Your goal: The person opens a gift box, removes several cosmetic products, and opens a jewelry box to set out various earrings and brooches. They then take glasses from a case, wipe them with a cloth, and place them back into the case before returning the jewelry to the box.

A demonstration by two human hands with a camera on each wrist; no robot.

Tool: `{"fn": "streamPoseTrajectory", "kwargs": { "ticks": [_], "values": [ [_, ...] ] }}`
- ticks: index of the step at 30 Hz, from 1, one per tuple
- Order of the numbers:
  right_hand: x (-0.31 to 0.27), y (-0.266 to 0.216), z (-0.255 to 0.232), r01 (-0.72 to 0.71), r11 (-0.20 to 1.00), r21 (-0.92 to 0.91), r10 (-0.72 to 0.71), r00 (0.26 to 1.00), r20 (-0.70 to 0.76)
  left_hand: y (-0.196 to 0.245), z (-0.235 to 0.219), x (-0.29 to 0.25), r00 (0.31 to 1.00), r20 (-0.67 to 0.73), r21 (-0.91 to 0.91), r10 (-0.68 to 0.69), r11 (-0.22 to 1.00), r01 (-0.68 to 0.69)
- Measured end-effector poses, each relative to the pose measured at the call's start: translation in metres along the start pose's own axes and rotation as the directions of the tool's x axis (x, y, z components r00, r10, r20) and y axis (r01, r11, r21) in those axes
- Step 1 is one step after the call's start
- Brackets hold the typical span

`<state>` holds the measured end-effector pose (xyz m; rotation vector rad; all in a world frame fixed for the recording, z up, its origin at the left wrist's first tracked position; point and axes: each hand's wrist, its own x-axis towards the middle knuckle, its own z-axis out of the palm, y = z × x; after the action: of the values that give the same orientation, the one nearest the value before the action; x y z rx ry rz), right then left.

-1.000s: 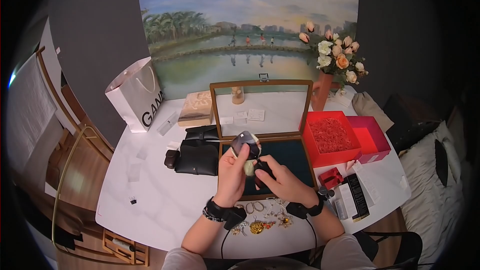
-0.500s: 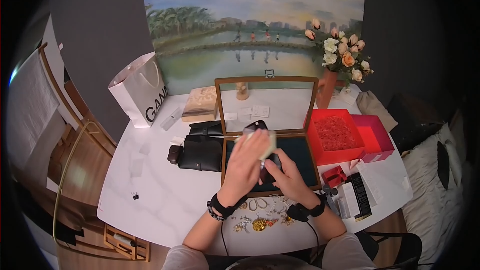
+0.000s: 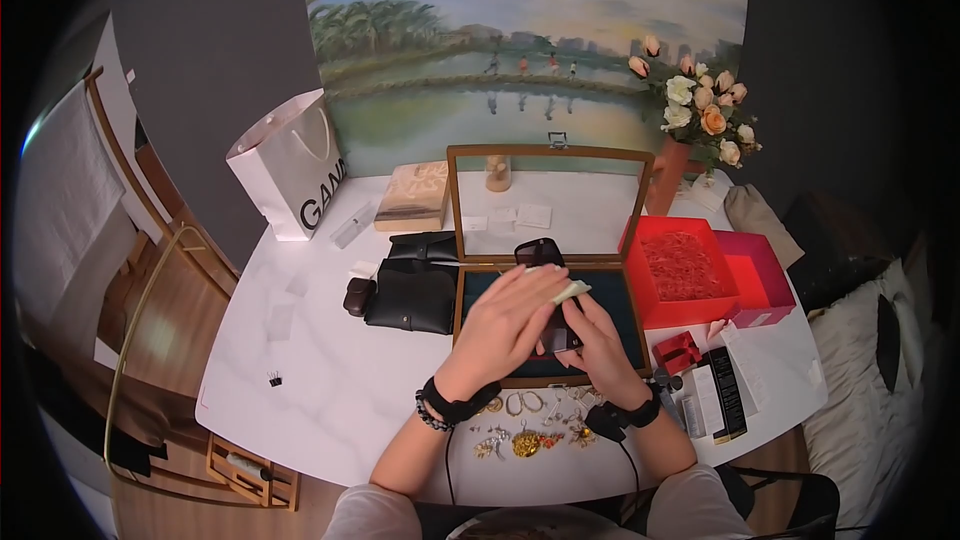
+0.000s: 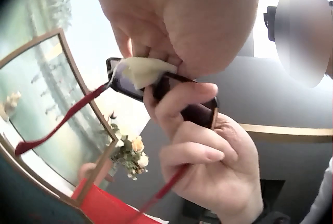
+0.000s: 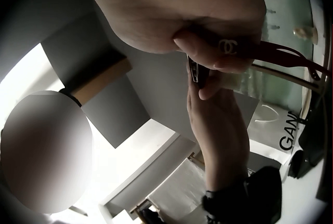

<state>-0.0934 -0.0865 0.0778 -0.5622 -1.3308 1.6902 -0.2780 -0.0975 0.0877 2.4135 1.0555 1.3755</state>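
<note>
Dark-lensed sunglasses (image 3: 538, 252) are held up over the open wooden display case (image 3: 545, 380). My right hand (image 3: 597, 345) grips them at one lens and side, its fingers curled over the frame in the left wrist view. Their temples are dark red, and one temple (image 5: 270, 53) carries a pale double-C logo. My left hand (image 3: 500, 325) lies across the other part of the glasses, holding a pale yellow-green cloth (image 4: 143, 71) against a lens. From the head view, the left fingers cover most of the cloth (image 3: 571, 291).
Jewellery (image 3: 525, 440) lies in front of the case, whose glass lid (image 3: 550, 150) stands upright. Black pouches (image 3: 410, 295) sit left; a red box (image 3: 690, 270) with shredded filling and small packets stand right. Behind are a paper bag (image 3: 290, 165) and a flower vase (image 3: 672, 175).
My left hand has turned from gripping the lens with thumb up to lying back-up across the glasses, the cloth under it. The head view has swung slightly left.
</note>
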Motion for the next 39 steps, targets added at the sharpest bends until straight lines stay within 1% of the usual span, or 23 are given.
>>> {"fn": "streamPoseTrajectory", "kwargs": {
  "ticks": [2, 3, 4, 6, 8, 9, 10, 12, 13, 16, 18, 19, 22, 24, 26, 28, 30, 31, 32, 34, 36, 38, 39],
  "values": [
    [-0.001, -0.002, -0.005, -0.057, 0.997, -0.050, 0.063, 0.990, 0.123, -0.011, -0.008, 0.001, 0.992, -0.125, 0.228, 0.000, 0.973, 0.029],
    [-0.004, -0.007, 0.003, -0.080, 0.996, -0.042, 0.084, 0.991, 0.108, -0.016, -0.013, 0.000, 0.978, -0.200, 0.271, -0.049, 0.957, 0.104],
    [-0.006, -0.010, 0.006, -0.087, 0.995, -0.041, 0.091, 0.990, 0.110, -0.028, -0.020, -0.006, 0.970, -0.206, 0.237, -0.129, 0.955, 0.177],
    [-0.008, -0.013, 0.007, -0.035, 0.990, -0.134, 0.049, 0.993, 0.108, -0.036, -0.038, -0.012, 0.897, -0.289, 0.159, -0.335, 0.907, 0.390],
    [-0.009, -0.015, 0.003, -0.017, 0.990, -0.142, 0.033, 0.993, 0.116, -0.033, -0.054, -0.016, 0.811, -0.305, -0.197, -0.499, 0.866, 0.459],
    [-0.008, -0.014, 0.000, -0.001, 0.996, -0.092, 0.010, 0.995, 0.103, -0.033, -0.058, -0.018, 0.814, -0.353, -0.268, -0.461, 0.884, 0.384],
    [-0.008, -0.014, -0.001, 0.016, 0.999, -0.040, -0.012, 0.996, 0.087, -0.034, -0.056, -0.021, 0.814, -0.351, -0.265, -0.463, 0.883, 0.388],
    [-0.009, -0.015, 0.002, 0.000, 1.000, -0.018, 0.001, 0.998, 0.064, -0.036, -0.053, -0.032, 0.820, -0.345, -0.408, -0.457, 0.860, 0.307],
    [-0.009, -0.016, 0.001, -0.006, 1.000, -0.026, 0.008, 0.995, 0.104, -0.033, -0.051, -0.037, 0.833, -0.279, -0.423, -0.478, 0.840, 0.340],
    [-0.011, -0.022, -0.001, -0.068, 0.996, 0.050, 0.057, 0.977, 0.204, -0.037, -0.035, -0.045, 0.768, -0.373, -0.479, -0.521, 0.817, 0.322],
    [-0.014, -0.028, 0.001, -0.124, 0.985, -0.117, 0.153, 0.949, 0.277, -0.043, -0.027, -0.047, 0.782, -0.359, -0.477, -0.509, 0.821, 0.314],
    [-0.015, -0.030, 0.005, -0.093, 0.988, -0.126, 0.127, 0.947, 0.294, -0.045, -0.023, -0.047, 0.798, -0.347, -0.481, -0.493, 0.824, 0.300],
    [-0.015, -0.031, 0.008, -0.064, 0.962, -0.266, 0.141, 0.948, 0.285, -0.044, -0.009, -0.056, 0.824, -0.110, -0.641, -0.556, 0.673, 0.369],
    [-0.015, -0.030, 0.011, -0.063, 0.963, -0.264, 0.136, 0.953, 0.272, -0.037, -0.002, -0.054, 0.813, -0.096, -0.667, -0.574, 0.643, 0.375],
    [-0.014, -0.027, 0.010, -0.061, 0.963, -0.261, 0.132, 0.956, 0.261, -0.043, 0.004, -0.061, 0.796, 0.014, -0.632, -0.605, 0.612, 0.475],
    [-0.013, -0.020, 0.004, 0.066, 0.944, -0.324, 0.033, 0.956, 0.291, -0.046, 0.004, -0.069, 0.800, 0.021, -0.590, -0.600, 0.638, 0.494],
    [-0.016, -0.031, 0.002, -0.016, 0.953, -0.304, 0.097, 0.963, 0.253, -0.044, 0.006, -0.076, 0.800, -0.109, -0.574, -0.590, 0.695, 0.434],
    [-0.017, -0.036, 0.000, -0.093, 0.955, -0.281, 0.156, 0.965, 0.211, -0.048, 0.000, -0.086, 0.775, -0.104, -0.485, -0.623, 0.712, 0.507],
    [-0.015, -0.036, -0.003, -0.094, 0.956, -0.277, 0.156, 0.965, 0.211, -0.052, -0.003, -0.096, 0.775, -0.102, -0.483, -0.624, 0.712, 0.510],
    [-0.013, -0.033, -0.009, -0.066, 0.990, -0.127, 0.096, 0.964, 0.249, -0.057, -0.007, -0.116, 0.786, -0.167, -0.176, -0.596, 0.802, 0.571],
    [-0.012, -0.028, -0.008, -0.058, 0.992, -0.114, 0.083, 0.969, 0.231, -0.062, -0.012, -0.134, 0.769, -0.143, -0.158, -0.623, 0.782, 0.603],
    [-0.012, -0.026, -0.006, -0.053, 0.993, -0.108, 0.075, 0.975, 0.211, -0.065, -0.019, -0.145, 0.692, 0.059, 0.009, -0.719, 0.694, 0.720],
    [-0.012, -0.025, -0.006, -0.050, 0.993, -0.103, 0.071, 0.975, 0.211, -0.063, -0.021, -0.147, 0.615, 0.133, 0.037, -0.777, 0.624, 0.780]
  ]
}}
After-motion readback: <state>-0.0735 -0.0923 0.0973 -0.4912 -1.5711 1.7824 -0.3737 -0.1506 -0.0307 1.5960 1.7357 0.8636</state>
